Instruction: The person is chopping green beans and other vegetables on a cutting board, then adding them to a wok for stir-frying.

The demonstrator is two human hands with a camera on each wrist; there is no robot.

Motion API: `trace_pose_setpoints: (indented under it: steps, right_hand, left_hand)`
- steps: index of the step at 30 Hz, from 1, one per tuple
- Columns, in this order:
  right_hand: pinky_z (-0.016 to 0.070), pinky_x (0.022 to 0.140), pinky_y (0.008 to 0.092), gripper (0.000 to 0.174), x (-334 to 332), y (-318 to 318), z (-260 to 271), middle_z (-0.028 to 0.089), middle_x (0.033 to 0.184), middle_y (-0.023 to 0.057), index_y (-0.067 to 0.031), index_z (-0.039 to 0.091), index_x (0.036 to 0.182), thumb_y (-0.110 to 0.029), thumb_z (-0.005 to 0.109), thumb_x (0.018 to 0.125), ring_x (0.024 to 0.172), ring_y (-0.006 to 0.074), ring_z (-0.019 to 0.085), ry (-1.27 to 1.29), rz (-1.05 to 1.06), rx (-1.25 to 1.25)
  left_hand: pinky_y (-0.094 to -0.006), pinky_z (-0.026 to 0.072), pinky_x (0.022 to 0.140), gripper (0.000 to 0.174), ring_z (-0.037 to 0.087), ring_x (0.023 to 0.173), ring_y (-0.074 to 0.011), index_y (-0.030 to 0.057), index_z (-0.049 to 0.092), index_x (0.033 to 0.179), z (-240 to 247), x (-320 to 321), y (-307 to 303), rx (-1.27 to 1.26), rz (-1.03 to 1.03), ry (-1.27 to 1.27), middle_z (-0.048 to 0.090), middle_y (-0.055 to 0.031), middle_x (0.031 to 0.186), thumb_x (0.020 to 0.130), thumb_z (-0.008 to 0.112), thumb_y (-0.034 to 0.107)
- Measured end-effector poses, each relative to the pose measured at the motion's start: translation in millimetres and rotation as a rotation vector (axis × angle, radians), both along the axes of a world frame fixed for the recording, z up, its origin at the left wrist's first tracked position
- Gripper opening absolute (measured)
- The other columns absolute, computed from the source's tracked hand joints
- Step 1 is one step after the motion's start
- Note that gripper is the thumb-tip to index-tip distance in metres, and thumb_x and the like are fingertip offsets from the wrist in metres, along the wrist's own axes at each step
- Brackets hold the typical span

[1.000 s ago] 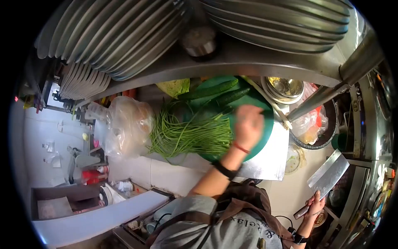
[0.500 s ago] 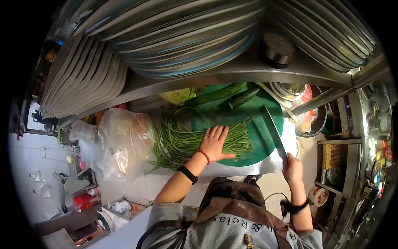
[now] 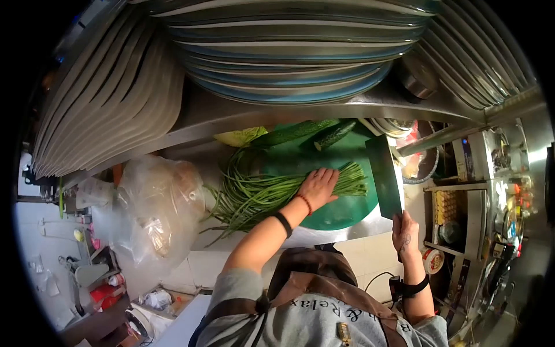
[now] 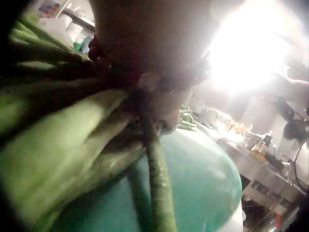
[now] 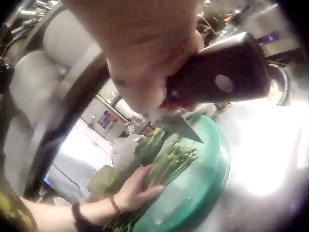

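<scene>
A bunch of long green beans (image 3: 254,194) lies across a round green cutting board (image 3: 329,221), with the loose ends trailing left over its edge. My left hand (image 3: 318,189) grips the bunch near its right end, fingers over the top and thumb on the near side. Cut-looking tips (image 5: 181,162) show past that hand in the right wrist view. In my right hand (image 3: 407,236) is a cleaver (image 3: 384,179), held by its dark handle (image 5: 227,72). Its blade is over the board's right edge, apart from the beans. Two cucumbers (image 3: 298,134) lie at the board's far side.
Stacked plates (image 3: 289,69) fill a metal shelf (image 3: 324,110) that overhangs the far side. Left of the beans stands a large clear plastic bag (image 3: 156,208). A piece of cabbage (image 3: 241,136) sits behind the beans. Bowls (image 3: 399,126) and a dark basket (image 3: 426,156) are at the right.
My left hand came down onto the beans, then slid right with the bunch toward the board's right side. My right hand brought the cleaver from low at the right up to the board's right edge.
</scene>
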State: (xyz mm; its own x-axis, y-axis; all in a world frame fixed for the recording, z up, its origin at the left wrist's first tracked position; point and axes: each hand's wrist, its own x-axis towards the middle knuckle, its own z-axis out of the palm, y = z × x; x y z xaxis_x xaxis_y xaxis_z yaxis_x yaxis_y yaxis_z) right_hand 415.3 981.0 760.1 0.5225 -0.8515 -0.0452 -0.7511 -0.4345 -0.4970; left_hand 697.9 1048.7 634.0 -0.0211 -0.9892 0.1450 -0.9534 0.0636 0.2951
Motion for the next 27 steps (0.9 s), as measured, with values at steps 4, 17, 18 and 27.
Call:
trace_pose_setpoints:
  steps: [4, 17, 18, 27]
  right_hand:
    - [0.0468, 0.060, 0.0539, 0.025, 0, 2, 27, 0.062, 0.077, 0.0290, 0.0004, 0.045, 0.114, -0.008, 0.052, 0.092, 0.072, 0.0485, 0.060, 0.045, 0.075, 0.004]
    - [0.0478, 0.063, 0.0552, 0.036, 38, -14, -66, 0.060, 0.075, 0.0327, 0.0038, 0.033, 0.119, -0.011, 0.051, 0.092, 0.074, 0.0513, 0.061, 0.228, 0.183, 0.039]
    - [0.0475, 0.065, 0.0561, 0.047, 30, -25, -71, 0.063, 0.077, 0.0292, -0.0006, 0.029, 0.136, -0.012, 0.044, 0.092, 0.071, 0.0494, 0.061, 0.224, 0.238, 0.028]
    - [0.0455, 0.061, 0.0535, 0.033, 40, 21, 18, 0.060, 0.076, 0.0313, 0.0041, 0.035, 0.117, -0.002, 0.052, 0.089, 0.074, 0.0516, 0.058, 0.156, 0.235, 0.094]
  left_hand:
    - [-0.0412, 0.0373, 0.103, 0.089, 0.044, 0.122, -0.0302, -0.0012, 0.039, 0.138, 21, -16, -20, 0.052, 0.088, 0.058, 0.048, -0.0144, 0.130, 0.070, 0.077, 0.044]
    - [-0.0464, 0.0285, 0.111, 0.100, 0.040, 0.129, -0.0332, -0.0012, 0.035, 0.141, 33, -12, -1, 0.140, 0.095, 0.022, 0.046, -0.0192, 0.136, 0.067, 0.079, 0.050]
    - [-0.0473, 0.0258, 0.113, 0.106, 0.038, 0.131, -0.0338, -0.0019, 0.032, 0.143, 47, -11, 8, 0.158, 0.095, 0.000, 0.044, -0.0201, 0.138, 0.065, 0.079, 0.053]
    - [-0.0477, 0.0247, 0.114, 0.091, 0.039, 0.127, -0.0360, -0.0043, 0.037, 0.137, 14, 12, 62, 0.081, 0.197, 0.019, 0.045, -0.0227, 0.132, 0.071, 0.078, 0.042]
